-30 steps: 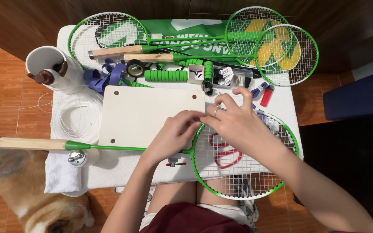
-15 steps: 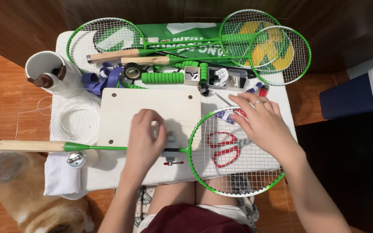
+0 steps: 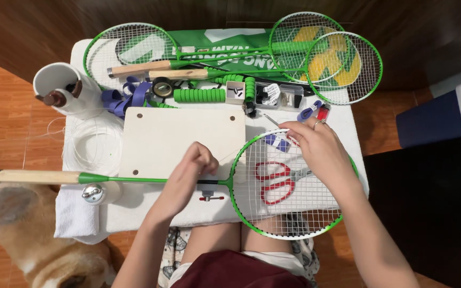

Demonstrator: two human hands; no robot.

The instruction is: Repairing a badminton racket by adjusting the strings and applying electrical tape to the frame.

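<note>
A green badminton racket [image 3: 289, 184] lies across the small table, its wooden handle [image 3: 36, 176] pointing left and its strung head over my lap. My left hand [image 3: 190, 173] rests on the white board [image 3: 182, 136] near the racket's shaft, fingers curled as if pinching a thin string. My right hand [image 3: 316, 149] sits on the upper part of the racket head, fingertips closed on something small at the frame's top edge. Red-handled scissors [image 3: 276, 184] lie under the strings.
Three more green rackets [image 3: 316, 48] and a green bag lie at the table's back. Green grip rolls [image 3: 198, 96], purple tape [image 3: 126, 96], small tools, a white cup [image 3: 62, 85] and a string coil [image 3: 89, 146] crowd the top. A dog [image 3: 33, 240] lies at the lower left. A blue box [image 3: 444, 114] stands right.
My hands, together at the racket head's top-left a second ago, have parted: the left moved left onto the board, the right moved right along the frame's top.
</note>
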